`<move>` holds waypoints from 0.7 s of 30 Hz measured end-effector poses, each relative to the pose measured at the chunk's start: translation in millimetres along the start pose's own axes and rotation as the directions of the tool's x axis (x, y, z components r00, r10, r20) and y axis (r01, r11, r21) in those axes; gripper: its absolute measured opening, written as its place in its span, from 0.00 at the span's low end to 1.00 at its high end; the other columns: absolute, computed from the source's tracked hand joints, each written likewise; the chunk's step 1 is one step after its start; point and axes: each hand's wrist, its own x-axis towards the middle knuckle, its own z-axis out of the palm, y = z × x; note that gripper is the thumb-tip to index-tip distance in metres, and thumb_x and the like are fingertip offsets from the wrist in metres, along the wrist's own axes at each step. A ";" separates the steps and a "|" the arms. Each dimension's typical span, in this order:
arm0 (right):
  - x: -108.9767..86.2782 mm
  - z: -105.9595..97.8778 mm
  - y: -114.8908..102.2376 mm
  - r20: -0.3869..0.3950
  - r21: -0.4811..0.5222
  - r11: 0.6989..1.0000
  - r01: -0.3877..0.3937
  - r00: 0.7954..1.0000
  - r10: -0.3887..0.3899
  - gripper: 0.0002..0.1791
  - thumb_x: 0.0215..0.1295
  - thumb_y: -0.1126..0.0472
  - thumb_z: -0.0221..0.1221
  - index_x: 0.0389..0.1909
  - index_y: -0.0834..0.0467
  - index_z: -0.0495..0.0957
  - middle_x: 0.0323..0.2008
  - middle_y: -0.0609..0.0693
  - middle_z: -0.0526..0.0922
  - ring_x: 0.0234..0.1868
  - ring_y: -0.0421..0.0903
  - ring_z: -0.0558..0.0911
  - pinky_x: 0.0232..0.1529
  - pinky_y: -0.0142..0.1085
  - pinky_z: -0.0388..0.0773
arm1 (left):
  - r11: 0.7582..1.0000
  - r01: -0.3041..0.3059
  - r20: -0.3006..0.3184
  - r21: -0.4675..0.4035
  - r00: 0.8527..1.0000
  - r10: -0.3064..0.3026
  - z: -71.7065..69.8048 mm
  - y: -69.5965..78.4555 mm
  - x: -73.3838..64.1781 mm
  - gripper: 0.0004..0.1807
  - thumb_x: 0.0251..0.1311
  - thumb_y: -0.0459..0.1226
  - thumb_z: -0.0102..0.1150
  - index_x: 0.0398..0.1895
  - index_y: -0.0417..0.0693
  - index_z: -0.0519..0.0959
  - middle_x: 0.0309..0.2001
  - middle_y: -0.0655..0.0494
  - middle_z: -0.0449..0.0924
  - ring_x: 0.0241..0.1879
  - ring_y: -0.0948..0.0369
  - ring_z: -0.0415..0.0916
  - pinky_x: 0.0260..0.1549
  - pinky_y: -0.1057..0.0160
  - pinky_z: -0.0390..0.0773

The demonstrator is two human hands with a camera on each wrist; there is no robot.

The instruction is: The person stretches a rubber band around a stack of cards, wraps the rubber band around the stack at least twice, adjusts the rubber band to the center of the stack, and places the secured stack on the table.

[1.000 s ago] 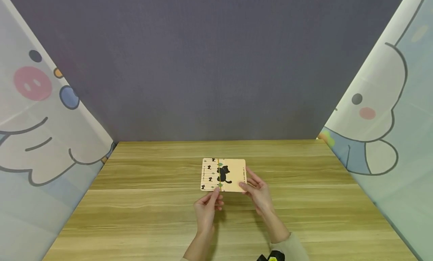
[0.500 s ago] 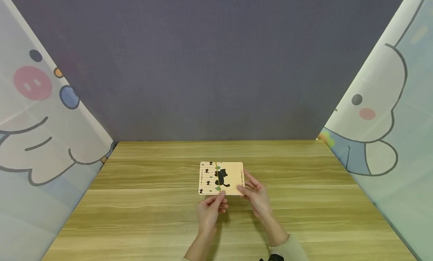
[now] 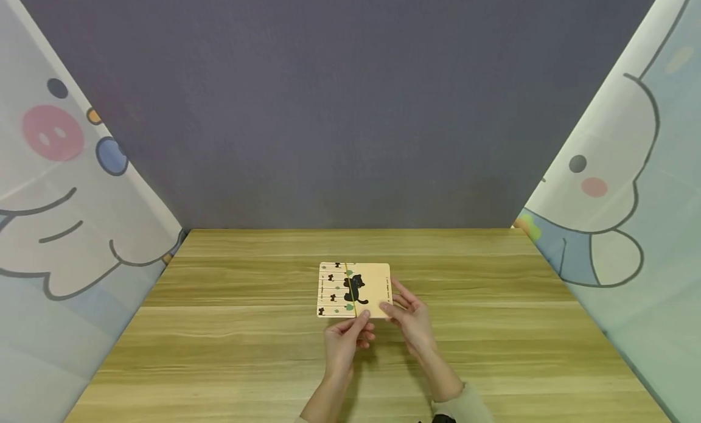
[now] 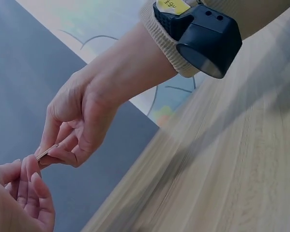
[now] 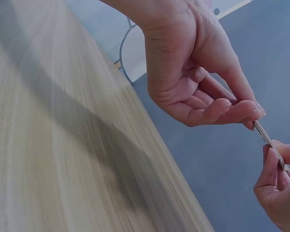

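Note:
In the head view a thin cream notebook (image 3: 372,283) is held in the air above the table, its cover printed with a black cat and a striped panel. A narrow yellow elastic band (image 3: 351,289) crosses the cover, slightly slanted. My left hand (image 3: 341,349) pinches the near edge, thumb at the band's lower end; its other fingers are partly hidden beneath. My right hand (image 3: 417,327) grips the right end, thumb on top and fingers behind. Edge-on in the right wrist view, the notebook (image 5: 267,139) is thin, between my left hand (image 5: 198,77) and right hand (image 5: 282,193).
A wood-grain table (image 3: 230,338) lies under the hands. Behind it stands a dark grey wall (image 3: 350,106), with cartoon-printed curtains (image 3: 619,240) on both sides. A dark wrist-worn device (image 4: 210,41) sits at the right sleeve.
The notebook has shifted left and slightly toward me. My left thumb has slid right along its near edge, and the band's lower end has moved right, so the band slants more.

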 end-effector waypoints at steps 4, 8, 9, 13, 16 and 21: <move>1.0 1.4 -0.9 -0.020 0.000 1.000 -0.011 1.000 0.011 0.34 0.49 0.77 0.58 0.60 0.58 0.64 0.36 0.54 0.79 0.28 0.42 0.78 0.27 0.29 0.75 | 0.999 -0.032 0.032 0.033 0.999 0.031 -10.7 -26.5 12.9 0.17 0.52 0.42 0.60 0.30 0.33 0.80 0.23 0.51 0.81 0.18 0.63 0.77 0.13 0.71 0.74; 1.7 1.7 -1.5 -0.025 0.001 1.000 -0.019 1.000 0.019 0.34 0.48 0.77 0.58 0.60 0.58 0.64 0.36 0.54 0.80 0.29 0.43 0.79 0.28 0.30 0.76 | 0.996 -0.041 0.056 0.078 0.998 0.037 -13.3 -23.7 12.2 0.17 0.52 0.41 0.61 0.32 0.32 0.79 0.24 0.48 0.81 0.17 0.62 0.77 0.12 0.69 0.74; 1.9 1.8 -1.6 -0.025 0.003 1.000 -0.018 1.000 0.018 0.34 0.48 0.77 0.58 0.60 0.58 0.64 0.36 0.55 0.80 0.29 0.43 0.79 0.28 0.30 0.76 | 0.995 -0.025 0.059 0.098 0.998 0.020 -12.5 -16.7 9.4 0.17 0.52 0.42 0.61 0.32 0.33 0.79 0.24 0.49 0.81 0.17 0.62 0.76 0.12 0.70 0.74; 2.6 2.1 -1.7 -0.023 0.007 1.000 -0.011 1.000 0.011 0.34 0.49 0.77 0.58 0.60 0.59 0.64 0.36 0.56 0.80 0.29 0.44 0.79 0.27 0.30 0.76 | 0.987 0.014 0.103 0.159 0.994 -0.030 -9.9 16.9 -3.1 0.18 0.53 0.38 0.60 0.35 0.27 0.77 0.25 0.44 0.80 0.17 0.62 0.76 0.13 0.70 0.73; 2.9 2.3 -1.7 -0.023 0.010 1.000 -0.007 1.000 0.007 0.34 0.49 0.77 0.58 0.60 0.59 0.64 0.37 0.56 0.80 0.29 0.44 0.79 0.27 0.30 0.76 | 0.982 0.037 0.143 0.184 0.988 -0.064 -12.5 29.3 -6.7 0.14 0.53 0.34 0.59 0.35 0.26 0.76 0.26 0.42 0.80 0.17 0.63 0.75 0.13 0.71 0.74; 2.7 1.9 -0.9 -0.023 0.008 1.000 -0.006 1.000 0.006 0.34 0.49 0.78 0.58 0.59 0.59 0.64 0.36 0.56 0.80 0.29 0.44 0.80 0.27 0.30 0.77 | 0.974 0.013 0.190 0.224 0.980 -0.057 -14.9 50.3 -10.0 0.10 0.53 0.31 0.59 0.34 0.28 0.77 0.27 0.37 0.79 0.17 0.63 0.75 0.15 0.71 0.75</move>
